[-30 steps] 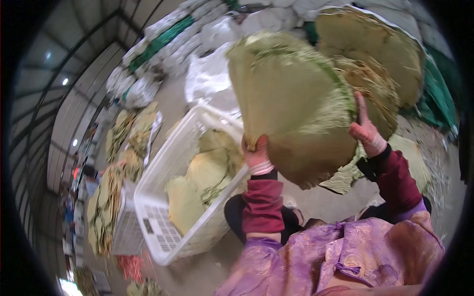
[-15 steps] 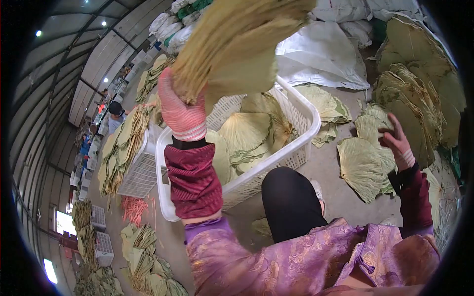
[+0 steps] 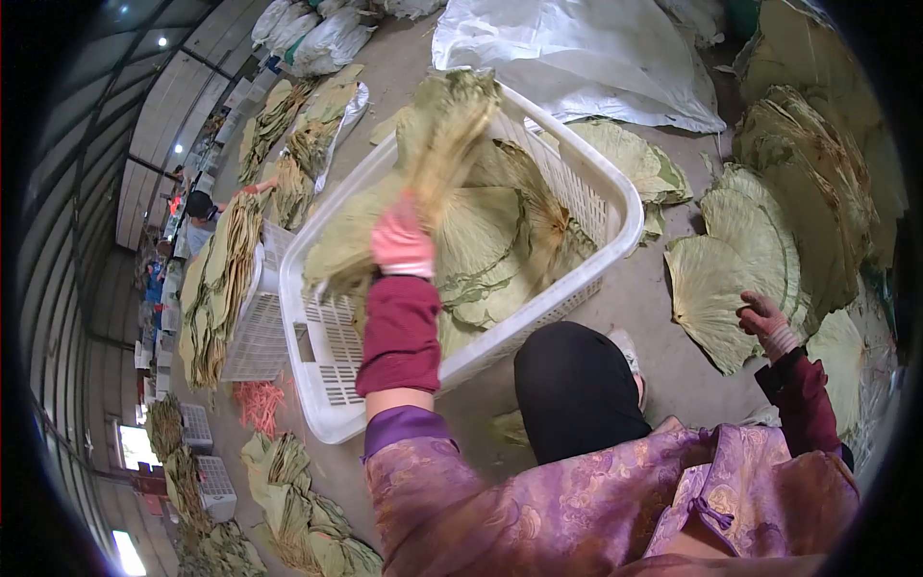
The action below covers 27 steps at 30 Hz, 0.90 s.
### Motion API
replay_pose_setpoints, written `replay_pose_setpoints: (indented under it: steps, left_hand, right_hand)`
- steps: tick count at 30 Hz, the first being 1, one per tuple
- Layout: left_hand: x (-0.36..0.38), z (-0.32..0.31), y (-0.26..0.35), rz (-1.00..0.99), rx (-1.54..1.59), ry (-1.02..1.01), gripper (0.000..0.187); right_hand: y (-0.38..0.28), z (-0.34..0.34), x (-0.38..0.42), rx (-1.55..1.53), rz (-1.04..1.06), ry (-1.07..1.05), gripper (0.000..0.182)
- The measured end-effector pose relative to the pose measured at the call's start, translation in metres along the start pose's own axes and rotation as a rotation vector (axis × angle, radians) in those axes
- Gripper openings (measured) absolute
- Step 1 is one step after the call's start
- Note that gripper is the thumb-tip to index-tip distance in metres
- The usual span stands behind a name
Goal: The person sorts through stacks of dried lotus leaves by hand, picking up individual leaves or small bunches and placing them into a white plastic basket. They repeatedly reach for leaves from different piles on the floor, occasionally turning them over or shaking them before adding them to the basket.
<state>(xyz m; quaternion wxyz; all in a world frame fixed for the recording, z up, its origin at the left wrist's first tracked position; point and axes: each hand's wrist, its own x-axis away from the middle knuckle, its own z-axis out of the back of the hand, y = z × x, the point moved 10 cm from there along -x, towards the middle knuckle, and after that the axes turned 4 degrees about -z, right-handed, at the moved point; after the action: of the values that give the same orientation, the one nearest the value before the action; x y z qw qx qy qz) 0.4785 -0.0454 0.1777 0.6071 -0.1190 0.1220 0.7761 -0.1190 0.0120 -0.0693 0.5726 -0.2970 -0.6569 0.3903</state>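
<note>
My left hand (image 3: pixel 402 240), in a pinkish glove, is closed around the narrow end of a bundle of dried lotus leaves (image 3: pixel 447 135), smeared by motion. It is over a white plastic basket (image 3: pixel 615 207), low among the leaves inside. Fan-shaped dried lotus leaves (image 3: pixel 476 231) lie in that basket. On the right, my right hand (image 3: pixel 764 322) hovers beside folded lotus leaves (image 3: pixel 711 298) on the floor. Its fingers are loosely bent and apart, with nothing seen in them.
Tall stacks of dried leaves (image 3: pixel 808 183) stand at the right. White sheeting (image 3: pixel 577 67) lies beyond the basket. Another leaf-filled crate (image 3: pixel 260 327), pink strips (image 3: pixel 260 409) and leaf piles (image 3: pixel 298 510) are at the left. A person (image 3: pixel 200 216) works farther off.
My left hand has brought the raised leaf bundle down into the basket. My right hand has drawn back toward me from the floor leaves, its fingers less spread. The view has shifted.
</note>
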Motion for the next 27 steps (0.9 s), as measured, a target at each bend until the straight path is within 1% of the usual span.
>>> replay_pose_setpoints:
  steps: [1, 2, 3, 4, 5, 6, 7, 8, 10, 11, 12, 13, 15, 16, 18, 19, 21, 22, 23, 24, 25, 26, 27]
  left_hand:
    - [0.025, -0.026, 0.028, -0.332, -0.357, 0.333, 0.045]
    - [0.024, -0.095, 0.005, -0.267, -0.291, 0.282, 0.047]
    - [0.031, -0.115, 0.03, -0.227, -0.169, -0.118, 0.049]
    - [0.045, -0.15, 0.035, -0.334, -0.091, -0.161, 0.076]
    - [0.052, -0.156, 0.041, -0.351, -0.085, -0.183, 0.076]
    - [0.061, -0.163, 0.05, -0.399, -0.048, -0.235, 0.083]
    - [0.068, -0.171, 0.056, -0.442, -0.013, -0.285, 0.09]
    - [0.067, -0.175, 0.056, -0.459, -0.018, -0.286, 0.1]
    - [0.074, -0.176, 0.058, -0.465, 0.0, -0.299, 0.099]
    - [0.078, -0.171, 0.062, -0.47, 0.019, -0.295, 0.099]
    - [0.082, -0.17, 0.064, -0.495, 0.015, -0.28, 0.103]
    - [0.083, -0.172, 0.064, -0.496, 0.014, -0.292, 0.103]
    - [0.087, -0.178, 0.067, -0.541, 0.037, -0.319, 0.103]
    - [0.09, -0.18, 0.067, -0.542, 0.037, -0.326, 0.103]
    - [0.101, -0.179, 0.076, -0.642, 0.012, -0.289, 0.101]
    - [0.102, -0.181, 0.075, -0.64, 0.013, -0.296, 0.101]
    - [0.117, -0.199, 0.08, -0.74, 0.013, -0.514, 0.095]
    - [0.12, -0.206, 0.076, -0.735, 0.015, -0.518, 0.095]
    - [0.132, -0.222, 0.073, -0.778, 0.026, -0.591, 0.09]
    - [0.144, -0.238, 0.071, -0.823, 0.038, -0.664, 0.085]
    - [0.149, -0.248, 0.068, -0.824, 0.043, -0.663, 0.085]
    - [0.158, -0.257, 0.069, -0.879, -0.047, -0.689, 0.082]
    - [0.167, -0.265, 0.071, -0.938, -0.137, -0.714, 0.078]
  right_hand:
    - [0.015, -0.003, -0.009, -0.003, -0.019, -0.039, 0.047]
    - [0.034, -0.008, -0.016, -0.031, -0.033, -0.09, 0.047]
    - [0.045, -0.015, -0.014, -0.001, -0.047, -0.074, 0.047]
    - [0.057, -0.023, -0.011, 0.014, -0.078, -0.09, 0.048]
    - [0.071, -0.028, -0.008, 0.033, -0.112, -0.106, 0.049]
    - [0.079, -0.03, -0.005, 0.33, -0.053, -0.095, 0.05]
    - [0.097, -0.035, -0.001, 0.232, -0.123, -0.131, 0.049]
    - [0.112, -0.038, 0.003, 0.24, -0.145, -0.151, 0.049]
    - [0.133, -0.042, 0.007, 0.242, -0.172, -0.18, 0.048]
    - [0.141, -0.044, 0.01, 0.311, -0.212, -0.194, 0.048]
    - [0.148, -0.044, 0.013, 0.38, -0.251, -0.206, 0.049]
    - [0.15, -0.044, 0.014, 0.375, -0.262, -0.209, 0.049]
    - [0.141, -0.055, 0.014, 0.399, -0.254, -0.252, 0.049]
    - [0.136, -0.057, 0.012, 0.395, -0.26, -0.254, 0.049]
    - [0.123, -0.055, 0.005, 0.446, -0.216, -0.224, 0.049]
    - [0.127, -0.052, 0.001, 0.446, -0.222, -0.227, 0.049]
    - [0.124, -0.042, -0.008, 0.48, -0.157, -0.18, 0.047]
    - [0.134, -0.035, -0.009, 0.432, -0.264, -0.148, 0.046]
    - [0.14, -0.031, -0.011, 0.436, -0.267, -0.15, 0.046]
    - [0.141, -0.027, -0.014, 0.466, -0.179, -0.14, 0.046]
    - [0.139, -0.023, -0.016, 0.494, -0.089, -0.128, 0.045]
    - [0.136, -0.023, -0.017, 0.498, -0.089, -0.124, 0.045]
    - [0.136, -0.022, -0.016, 0.566, -0.117, -0.112, 0.045]
